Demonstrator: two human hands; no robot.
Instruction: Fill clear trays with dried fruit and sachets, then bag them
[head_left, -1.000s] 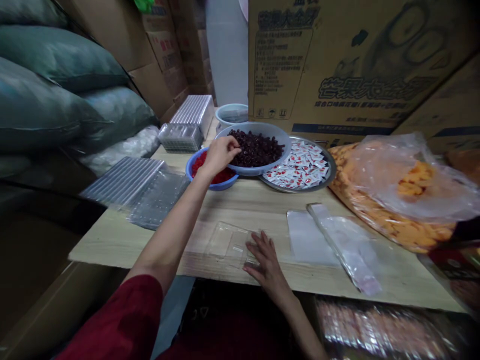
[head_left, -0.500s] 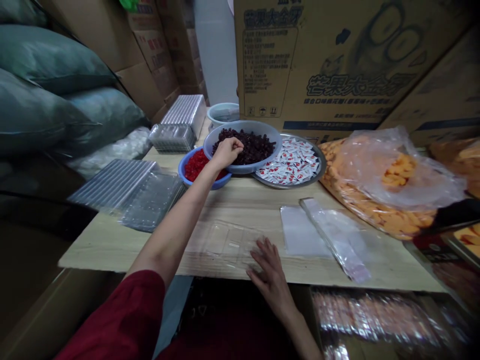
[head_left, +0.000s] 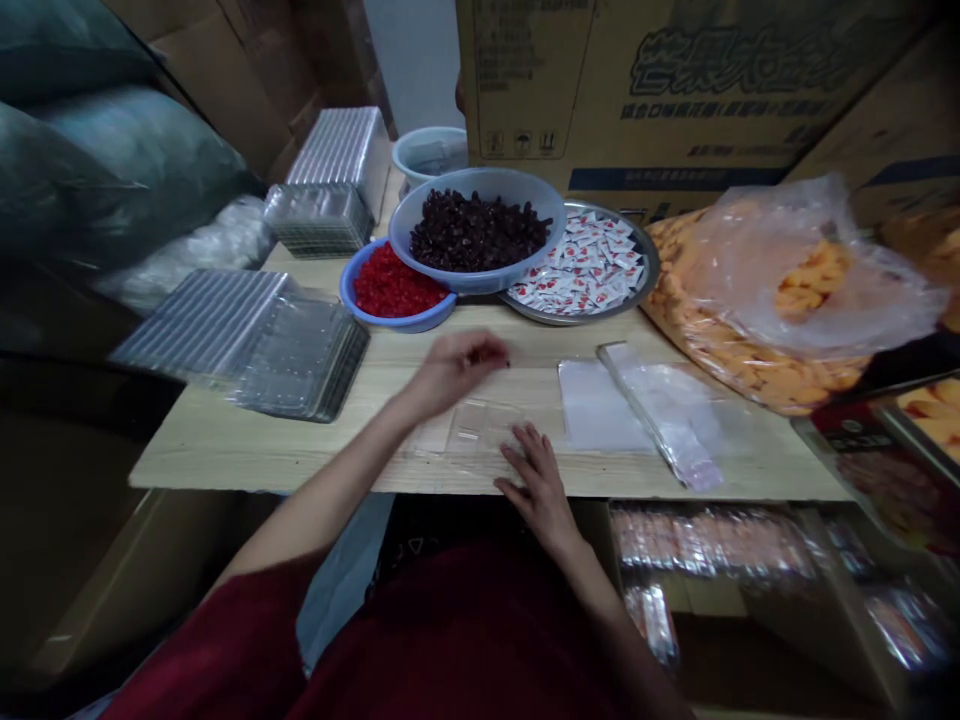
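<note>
My left hand (head_left: 463, 368) is over the middle of the table with its fingers pinched, and a small dark piece shows at the fingertips. It looks like the dark, glossy pieces (head_left: 476, 232) heaped in the large pale-blue bowl (head_left: 401, 222). Below it on the table lies a clear plastic tray (head_left: 471, 428) with shallow compartments. My right hand (head_left: 537, 478) rests with spread fingers at the tray's right end, holding nothing. Left of the large bowl, red pieces (head_left: 394, 283) fill a smaller blue bowl (head_left: 420, 322). White printed sachets (head_left: 589, 265) lie on a round metal tray (head_left: 651, 262).
Stacked clear trays (head_left: 300, 355) and further stacks (head_left: 330, 190) stand on the left. On the right lie plastic sleeves (head_left: 664, 410) and a large bag of orange pieces (head_left: 750, 330). A box of wrapped packs (head_left: 697, 540) sits below the table's front edge.
My left hand has come out of the bowl of dark pieces, toward me, above the clear tray. My right hand stays at the tray's end. The camera view has tilted down.
</note>
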